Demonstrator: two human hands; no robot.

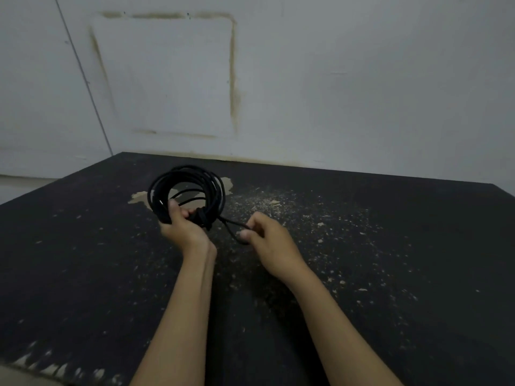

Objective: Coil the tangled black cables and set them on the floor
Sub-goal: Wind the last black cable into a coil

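The left hand (181, 227) grips the black cable coil (186, 190) above the dark floor (362, 274); the right hand (267, 240) pinches its tail (234, 222). I'd pull that wrap snug before lowering it.

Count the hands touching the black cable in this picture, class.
2. The left hand grips the coiled black cable at its wrapped base; the right hand pinches the loose end beside it.
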